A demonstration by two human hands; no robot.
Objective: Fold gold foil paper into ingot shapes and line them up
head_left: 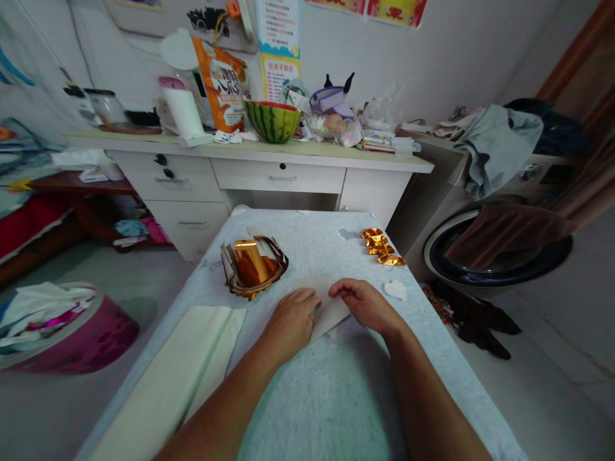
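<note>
A small pale sheet of paper lies on the cloth-covered table between my hands. My left hand rests flat over the sheet's left part. At the sheet's right side is my right hand, its fingers curled together near the paper; whether something thin is between them is too small to tell. Beyond my left hand a basket holds gold-orange foil sheets. Several folded gold foil pieces form a row at the table's right. A stack of long pale paper lies at the left.
Behind the table stands a white desk with half a watermelon, an orange snack bag and bags. On the right is a washing machine with clothes on it. A pink bin stands on the floor at left.
</note>
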